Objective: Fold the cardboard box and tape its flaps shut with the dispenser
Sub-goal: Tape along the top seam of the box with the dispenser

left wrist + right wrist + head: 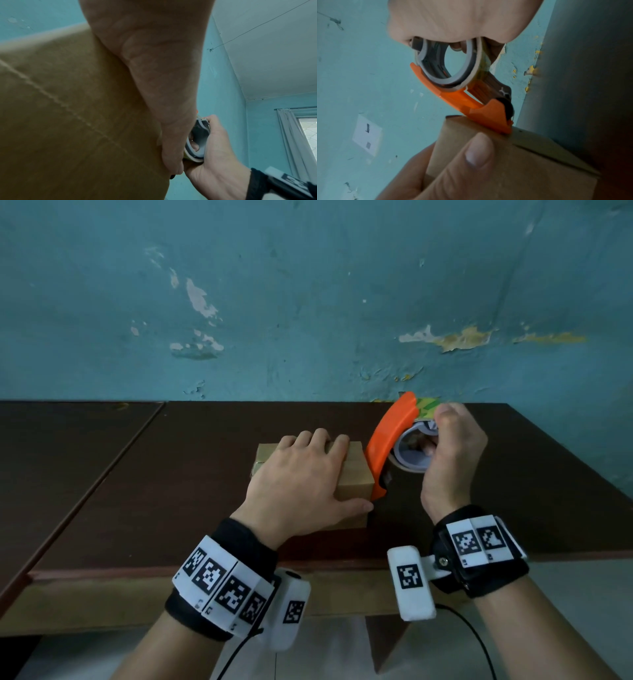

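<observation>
Box (pixel 354 475) sits on the tabletop (pixel 171 460), near its front edge and about centre, flaps folded down; the top seam runs left to right between them.

Left hand (pixel 301 484) lies over the box top, fingers spread and reaching the far edge, thumb pressed along the near right corner. Fingers fairly straight, so more a flat press than a grasp. Probable reason: keeps the flaps down and stops the box sliding when the tape pulls.

Right hand (pixel 452 446) is wrapped round the dispenser (pixel 387 446), fingers hooked through the core of the tape roll (pixel 447 65), a firm closed grip. The dispenser stands tilted, orange body leaning far and right, its nose down at the box's right edge. The right wrist view shows the orange tip touching the top right corner edge of the box, close to the left thumb (pixel 476 151). Whether tape has caught the cardboard yet cannot be told.

Judgement: folding is done and taping of the top seam is at its start. The nose is set at the right end so the strip can be anchored on the side face, then drawn left along the seam. The left hand lies in that path and would need to shift.

Risk: the tape starts off the seam, or the box lifts under the pull.
</observation>
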### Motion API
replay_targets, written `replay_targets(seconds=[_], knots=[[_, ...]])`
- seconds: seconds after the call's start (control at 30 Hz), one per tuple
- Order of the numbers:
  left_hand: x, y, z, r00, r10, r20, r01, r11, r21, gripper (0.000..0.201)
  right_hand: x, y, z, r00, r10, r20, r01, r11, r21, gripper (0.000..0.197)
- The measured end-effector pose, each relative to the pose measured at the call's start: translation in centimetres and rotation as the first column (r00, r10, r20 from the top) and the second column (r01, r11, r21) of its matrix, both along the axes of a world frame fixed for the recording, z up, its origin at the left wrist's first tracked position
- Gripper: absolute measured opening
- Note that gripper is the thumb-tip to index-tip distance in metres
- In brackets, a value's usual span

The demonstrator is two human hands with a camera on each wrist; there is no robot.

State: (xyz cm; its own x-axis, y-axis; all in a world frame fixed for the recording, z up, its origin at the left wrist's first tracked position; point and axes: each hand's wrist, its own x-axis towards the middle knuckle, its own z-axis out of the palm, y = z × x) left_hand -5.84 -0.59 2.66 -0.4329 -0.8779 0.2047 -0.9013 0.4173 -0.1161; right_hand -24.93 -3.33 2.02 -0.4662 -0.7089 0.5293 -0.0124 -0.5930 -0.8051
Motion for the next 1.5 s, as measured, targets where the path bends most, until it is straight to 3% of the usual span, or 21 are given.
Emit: replay_targets(seconds=[0.17, 0.43, 0.57, 0.73, 0.83, 0.9, 0.97, 1.03, 1.1, 1.13, 1.2, 1.23, 1.27, 1.3, 1.37, 1.4, 1.5], knots=[[0.0, 0.1, 0.1, 1.000, -0.002, 0.004, 0.002, 1.000, -0.004, 0.102, -0.6, -0.1, -0.2, 0.997, 0.038, -0.063, -0.041, 0.998, -0.040, 0.023], [0.0, 0.0, 0.2, 1.000, -0.008, 0.008, 0.008, 1.000, 0.002, 0.103, 0.1, 0.5, -0.5, 0.999, -0.032, -0.015, 0.032, 0.999, 0.008, 0.021], [-0.1, 0.1, 0.1, 1.000, -0.013, 0.009, 0.013, 1.000, -0.003, 0.105, 0.2, 0.4, -1.9, 0.996, -0.072, 0.056, 0.064, 0.988, 0.141, 0.022], [0.1, 0.1, 0.1, 0.999, 0.019, -0.025, -0.019, 1.000, -0.013, 0.105, 0.8, 0.6, -1.8, 0.994, -0.095, 0.051, 0.088, 0.989, 0.120, 0.016], [0.3, -0.1, 0.3, 0.999, 0.008, -0.035, -0.008, 1.000, 0.015, 0.104, -0.7, 0.5, -0.7, 0.971, -0.162, 0.174, 0.133, 0.977, 0.166, 0.015], [0.4, -0.1, 0.4, 0.999, -0.007, -0.039, 0.008, 0.999, 0.038, 0.104, -3.0, 0.2, 0.2, 0.908, -0.249, 0.336, 0.207, 0.966, 0.159, 0.013], [0.5, -0.1, 0.5, 0.999, -0.017, -0.044, 0.019, 0.999, 0.051, 0.105, -5.4, 0.0, 0.8, 0.842, -0.244, 0.481, 0.226, 0.969, 0.097, 0.016], [0.5, 0.1, 0.5, 0.999, -0.020, -0.048, 0.023, 0.998, 0.051, 0.105, -6.7, 0.1, 0.7, 0.859, -0.185, 0.478, 0.191, 0.981, 0.037, 0.015], [0.5, 0.2, 0.4, 0.998, -0.017, -0.052, 0.020, 0.999, 0.045, 0.105, -6.6, 0.5, 0.2, 0.922, -0.147, 0.358, 0.134, 0.989, 0.060, 0.004], [0.4, 0.3, 0.4, 0.999, -0.017, -0.052, 0.019, 0.999, 0.041, 0.105, -6.5, 0.7, -0.1, 0.956, -0.132, 0.260, 0.111, 0.989, 0.096, 0.008], [0.5, 0.3, 0.4, 0.998, -0.017, -0.053, 0.018, 0.999, 0.031, 0.105, -6.2, 0.9, -0.4, 0.996, -0.083, -0.013, 0.084, 0.982, 0.168, 0.019], [0.5, 0.3, 0.4, 0.998, -0.016, -0.053, 0.018, 0.999, 0.030, 0.105, -6.2, 0.9, -0.5, 0.974, -0.073, -0.213, 0.116, 0.974, 0.196, 0.022], [0.5, 0.2, 0.4, 0.998, -0.016, -0.055, 0.018, 0.999, 0.030, 0.105, -6.2, 0.8, -0.5, 0.886, -0.085, -0.455, 0.193, 0.961, 0.198, 0.026], [0.5, 0.2, 0.4, 0.998, -0.015, -0.057, 0.017, 0.999, 0.029, 0.105, -6.2, 0.6, -0.6, 0.733, -0.100, -0.673, 0.278, 0.947, 0.162, 0.030], [0.6, 0.1, 0.3, 0.998, -0.014, -0.056, 0.015, 0.999, 0.031, 0.105, -5.9, 0.3, -0.9, 0.423, -0.081, -0.903, 0.370, 0.925, 0.090, 0.034], [0.6, 0.1, 0.3, 0.998, -0.013, -0.054, 0.015, 0.999, 0.033, 0.106, -5.8, 0.3, -1.0, 0.357, -0.029, -0.934, 0.391, 0.912, 0.121, 0.034], [0.7, 0.0, 0.4, 0.998, -0.013, -0.056, 0.015, 0.999, 0.043, 0.106, -6.2, 0.3, -1.5, 0.325, 0.078, -0.942, 0.407, 0.888, 0.214, 0.028]])
